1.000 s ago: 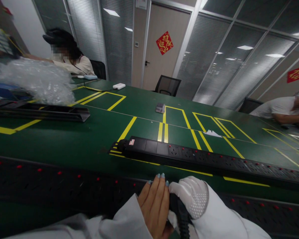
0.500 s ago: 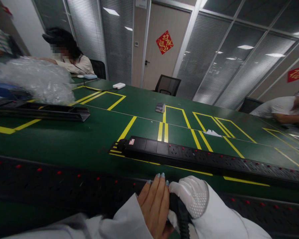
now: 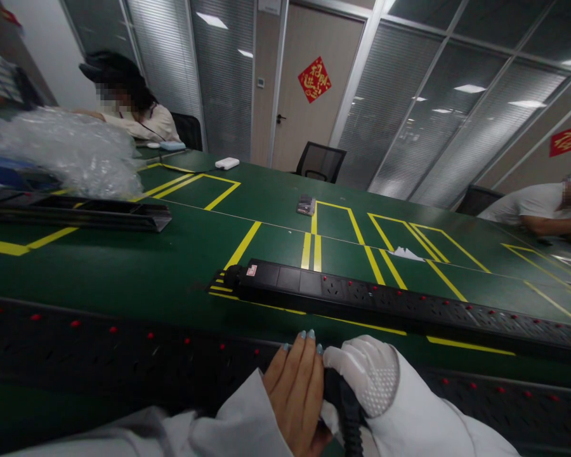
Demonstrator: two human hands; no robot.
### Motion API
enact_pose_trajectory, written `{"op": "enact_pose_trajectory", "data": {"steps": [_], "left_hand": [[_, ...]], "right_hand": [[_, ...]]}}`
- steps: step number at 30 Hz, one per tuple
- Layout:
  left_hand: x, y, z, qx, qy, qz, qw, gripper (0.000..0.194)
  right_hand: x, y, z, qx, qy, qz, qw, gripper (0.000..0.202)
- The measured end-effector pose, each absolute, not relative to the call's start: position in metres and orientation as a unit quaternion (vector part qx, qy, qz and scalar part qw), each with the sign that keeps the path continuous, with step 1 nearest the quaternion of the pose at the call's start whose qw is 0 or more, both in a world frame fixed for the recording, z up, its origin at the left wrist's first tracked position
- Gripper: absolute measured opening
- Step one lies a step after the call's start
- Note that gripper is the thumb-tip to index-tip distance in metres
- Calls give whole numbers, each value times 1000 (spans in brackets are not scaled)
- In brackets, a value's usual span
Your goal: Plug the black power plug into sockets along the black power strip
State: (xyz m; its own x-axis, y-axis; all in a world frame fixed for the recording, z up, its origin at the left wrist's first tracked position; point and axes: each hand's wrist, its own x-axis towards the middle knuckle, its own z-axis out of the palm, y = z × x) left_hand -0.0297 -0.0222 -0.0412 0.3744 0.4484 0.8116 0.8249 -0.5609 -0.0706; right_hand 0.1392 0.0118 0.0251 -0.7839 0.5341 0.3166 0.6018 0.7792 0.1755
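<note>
A long black socket strip with red indicators [image 3: 90,355] runs across the near part of the green table. My left hand [image 3: 297,390], bare with pale blue nails, lies over it with the fingers stretched out side by side. Right beside it my right hand [image 3: 366,374], in a white dotted glove, is curled round a black tool handle [image 3: 340,397] with a ribbed cord. What lies beneath the hands is hidden. Beyond them sits a second black socket strip [image 3: 385,301], with a small label at its left end.
Crumpled clear plastic wrap [image 3: 71,149] and an open black metal channel [image 3: 76,212] are on the left. Yellow tape marks the green table [image 3: 181,266]. Farther back are a white box [image 3: 227,164], a small grey packet [image 3: 306,205] and white paper scraps [image 3: 406,254]. People sit left and right.
</note>
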Motion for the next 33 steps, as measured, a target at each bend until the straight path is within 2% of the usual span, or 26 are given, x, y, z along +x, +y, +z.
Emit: {"op": "enact_pose_trajectory", "data": {"steps": [9,25,33], "left_hand": [[-27,-22,-42,-781,-399,-425,223,51],[-26,-20,-41,-777,-395,-436,226,53],[-27,-21,-41,-778,-404,-426,225,52]], "right_hand": [[141,12,24,-296,-937,-138,127,31],[140,10,26,-301,-934,-141,130,28],[140,11,23,-306,-934,-136,126,34]]}}
